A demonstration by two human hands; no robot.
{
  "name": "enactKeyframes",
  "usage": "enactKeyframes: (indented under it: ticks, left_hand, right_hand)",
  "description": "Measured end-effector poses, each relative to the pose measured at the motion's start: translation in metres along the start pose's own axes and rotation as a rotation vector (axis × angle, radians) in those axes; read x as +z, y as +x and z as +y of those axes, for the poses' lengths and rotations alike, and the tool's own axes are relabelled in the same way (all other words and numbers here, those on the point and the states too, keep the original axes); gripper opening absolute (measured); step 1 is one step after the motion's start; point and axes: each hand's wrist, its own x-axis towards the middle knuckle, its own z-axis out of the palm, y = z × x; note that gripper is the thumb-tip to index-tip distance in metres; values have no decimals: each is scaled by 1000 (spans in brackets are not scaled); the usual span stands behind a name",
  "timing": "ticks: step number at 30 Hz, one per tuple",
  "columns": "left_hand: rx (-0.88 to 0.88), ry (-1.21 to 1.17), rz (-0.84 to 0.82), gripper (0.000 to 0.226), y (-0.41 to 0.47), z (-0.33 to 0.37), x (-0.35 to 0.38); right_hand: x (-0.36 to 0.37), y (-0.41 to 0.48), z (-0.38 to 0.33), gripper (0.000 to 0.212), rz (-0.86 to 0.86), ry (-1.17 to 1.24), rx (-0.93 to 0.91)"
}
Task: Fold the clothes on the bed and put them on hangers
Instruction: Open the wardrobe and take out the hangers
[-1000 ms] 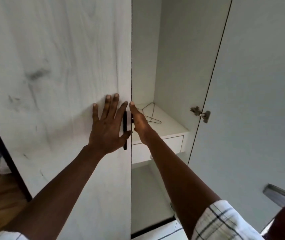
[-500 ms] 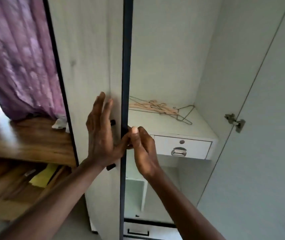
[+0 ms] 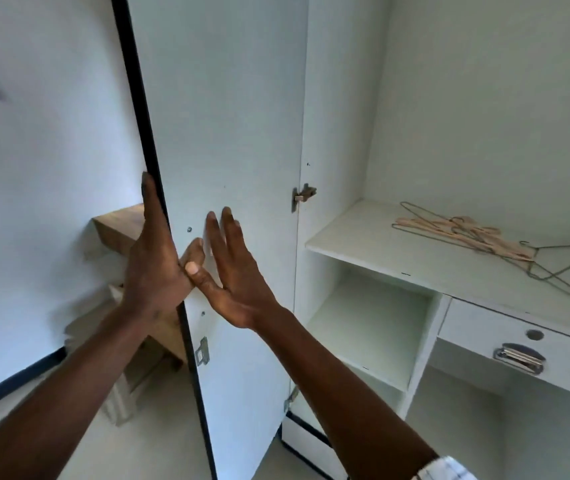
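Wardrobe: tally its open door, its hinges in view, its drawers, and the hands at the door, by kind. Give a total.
door: 1
hinges: 2
drawer: 1
hands, left hand and right hand: 2
Total: 6

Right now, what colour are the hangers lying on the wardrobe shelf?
The hangers are mostly pale peach, with a few of thin grey wire; the head view shows them best.
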Motion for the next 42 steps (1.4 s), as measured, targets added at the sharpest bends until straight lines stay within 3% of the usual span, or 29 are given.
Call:
enactKeyframes:
  ticks: [8,12,18,22,26,32,42]
  left_hand:
    - [-100,46,-99,119,52,-82,-16]
    - [-122,56,-104,118,54,-91,-10]
    - [-243,363,169,100,20,-58,10]
    - [-174,261,235,95,-6,-10,36]
    - [8,27,82,67,-30,42,79]
    - [55,-268,-240,40,-57,113,144]
    - [88,-555,-580,31,-40,126,312]
  right_hand:
    - [55,76,-2,80,-151,-89,76]
    - [63,79,3,78,-120,-71,63]
    - [26,46,13,81,-83,9,50]
    - [-27,-1,30,79,-7,20,85]
    - [-77,-57,53,69,108,-12,161]
    - [-143,-130,106,60,279,-93,267]
    - [-234,-170,241,29,563,-172,540]
